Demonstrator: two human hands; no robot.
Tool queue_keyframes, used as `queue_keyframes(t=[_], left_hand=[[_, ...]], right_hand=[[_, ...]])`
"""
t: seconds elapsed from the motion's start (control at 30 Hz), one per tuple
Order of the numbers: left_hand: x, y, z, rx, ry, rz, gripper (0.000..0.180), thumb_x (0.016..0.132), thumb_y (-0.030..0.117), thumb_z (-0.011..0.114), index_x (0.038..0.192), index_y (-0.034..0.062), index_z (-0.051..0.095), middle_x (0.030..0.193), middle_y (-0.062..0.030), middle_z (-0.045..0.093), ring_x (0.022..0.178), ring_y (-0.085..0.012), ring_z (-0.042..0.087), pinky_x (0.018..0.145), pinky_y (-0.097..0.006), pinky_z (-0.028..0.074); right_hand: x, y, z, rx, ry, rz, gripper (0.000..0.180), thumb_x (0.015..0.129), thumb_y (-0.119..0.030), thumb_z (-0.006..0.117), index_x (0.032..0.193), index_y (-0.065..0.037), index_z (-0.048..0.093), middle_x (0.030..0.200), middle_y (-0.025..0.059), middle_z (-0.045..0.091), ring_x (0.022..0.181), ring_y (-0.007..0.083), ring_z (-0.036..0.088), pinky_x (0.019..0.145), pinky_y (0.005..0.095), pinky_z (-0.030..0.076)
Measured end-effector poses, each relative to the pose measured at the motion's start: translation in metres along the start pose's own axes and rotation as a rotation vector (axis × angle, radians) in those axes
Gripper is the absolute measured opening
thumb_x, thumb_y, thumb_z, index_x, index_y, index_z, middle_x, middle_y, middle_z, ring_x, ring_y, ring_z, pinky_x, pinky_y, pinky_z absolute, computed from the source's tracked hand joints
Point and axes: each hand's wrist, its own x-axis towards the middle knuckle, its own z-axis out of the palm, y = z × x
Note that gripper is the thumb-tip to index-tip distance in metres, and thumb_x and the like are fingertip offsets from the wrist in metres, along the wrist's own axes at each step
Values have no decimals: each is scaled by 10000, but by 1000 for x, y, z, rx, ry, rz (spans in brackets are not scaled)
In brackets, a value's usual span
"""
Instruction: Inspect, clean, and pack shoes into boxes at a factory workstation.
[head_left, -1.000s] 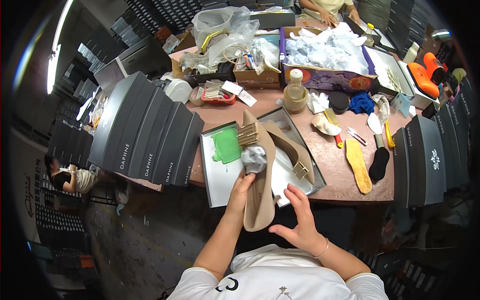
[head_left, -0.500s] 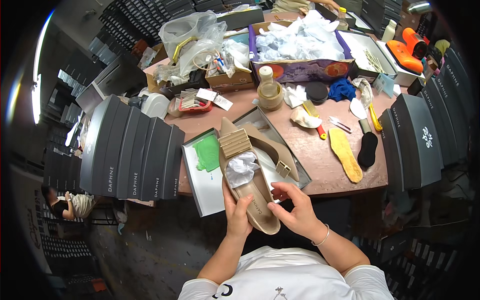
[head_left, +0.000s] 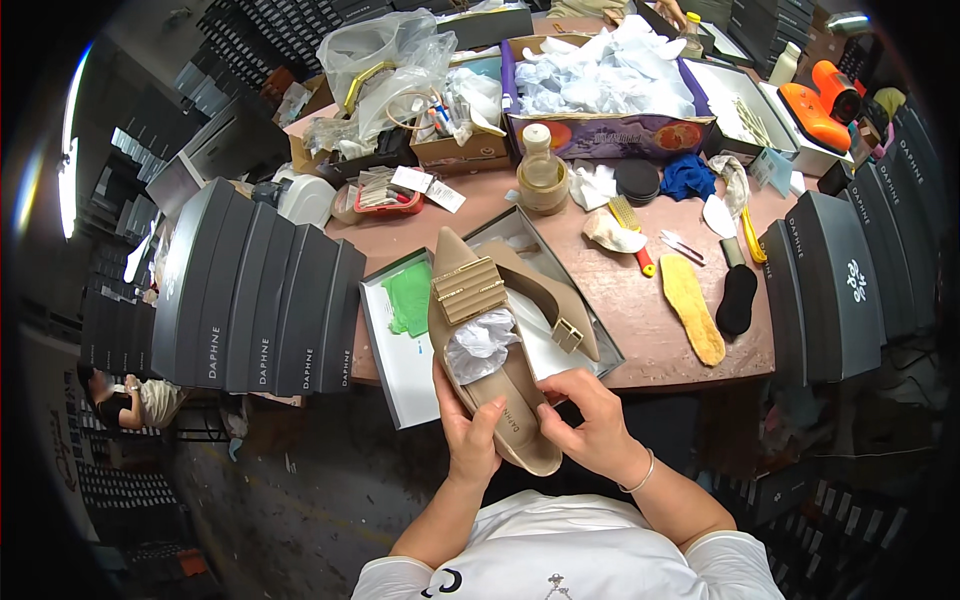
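Observation:
A beige pointed flat shoe (head_left: 525, 440) with a wide pleated bow is tilted in front of me, toe pointing away. My left hand (head_left: 468, 438) grips it from the left, thumb on the insole. Crumpled white paper (head_left: 481, 345) fills its front. At the shoe's right rim, near the heel, my right hand (head_left: 592, 425) has its thumb and bent fingers closed on the edge. Beyond it, the matching shoe (head_left: 545, 290) lies on its side in an open grey shoebox (head_left: 585, 300). The box's lid (head_left: 400, 385) sits to the left, with a green sheet (head_left: 408, 300) in it.
Grey shoeboxes stand upright in rows at left (head_left: 235, 300) and right (head_left: 840, 290). A yellow insole (head_left: 690, 310), a black pad (head_left: 737, 300) and a brush (head_left: 630, 225) lie on the table's right. A purple carton (head_left: 610, 135) of white paper stands behind. Another person sits far left.
The shoe and both hands have shifted slightly left. My right fingers, more spread before, have curled in against the shoe's edge.

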Motion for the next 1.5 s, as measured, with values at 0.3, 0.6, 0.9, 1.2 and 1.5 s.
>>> queue_keyframes(t=[0.3, 0.6, 0.9, 1.2, 1.5], left_hand=[[-1, 1, 1, 29, 28, 29, 891, 767, 52, 618, 1499, 51, 111, 1373, -133, 361, 1241, -226, 421, 1029, -367, 394], [-3, 0, 0, 138, -22, 70, 850, 819, 74, 617, 1489, -4, 99, 1395, -153, 356, 1268, -223, 403, 1057, -348, 354], [2, 1, -4, 47, -28, 168, 663, 913, 93, 536, 1467, -48, 200, 1451, -169, 336, 1319, -227, 377, 1103, -352, 293], [14, 6, -5, 156, 29, 300, 320, 866, -9, 593, 1183, -6, 549, 1333, -131, 410, 1193, -180, 464, 1039, -342, 374], [14, 6, -2, 204, 81, 289, 273, 824, -63, 566, 1094, -29, 580, 1286, -103, 399, 1119, -158, 495, 993, -301, 408]], right_hand=[[-5, 6, -1, -47, -12, -51, 196, 736, 6, 701, 914, -3, 623, 851, 106, 603, 759, 234, 621, 696, 319, 513], [4, 6, 0, 396, -127, 302, 659, 852, -87, 702, 1411, 7, 365, 1307, 127, 512, 1129, 193, 535, 957, 313, 445], [-5, 17, 16, 650, -224, 518, 441, 984, -121, 422, 1394, 40, 403, 1290, 101, 542, 1148, 139, 506, 1007, 279, 380], [-17, 17, 24, 699, -127, 534, 442, 934, -42, 409, 1368, 43, 422, 1250, 91, 563, 1111, 129, 535, 974, 279, 419], [-24, 22, 26, 761, -122, 595, 418, 938, -48, 409, 1346, 35, 443, 1202, 83, 582, 1057, 126, 561, 927, 281, 454]])
